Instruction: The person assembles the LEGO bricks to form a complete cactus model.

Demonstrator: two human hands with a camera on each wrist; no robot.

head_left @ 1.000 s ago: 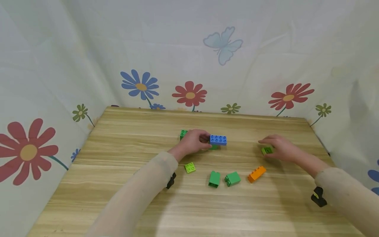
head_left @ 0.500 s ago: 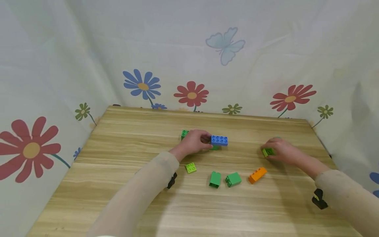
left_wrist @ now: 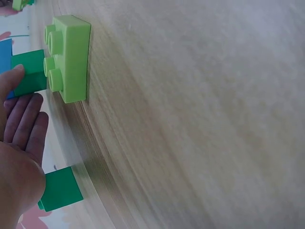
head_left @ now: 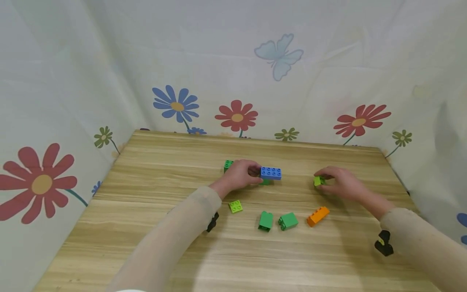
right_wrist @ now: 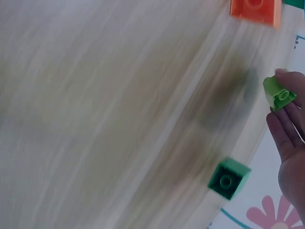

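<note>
Our right hand point(head_left: 341, 184) pinches a small lime brick point(head_left: 319, 181) lifted just above the wooden table point(head_left: 153, 170), right of centre. Our left hand point(head_left: 238, 175) grips the blue brick point(head_left: 270, 173) mid-table; an orange brick point(head_left: 318, 215) lies nearer us.

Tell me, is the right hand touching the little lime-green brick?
Touching. The right wrist view shows the right hand's fingers pinching the small lime-green brick; the head view agrees.

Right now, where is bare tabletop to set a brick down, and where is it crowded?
Bare: the wooden table along the near edge below the orange brick, and the far strip behind the blue brick. Crowded: the middle, between the left hand and the right hand.
</note>
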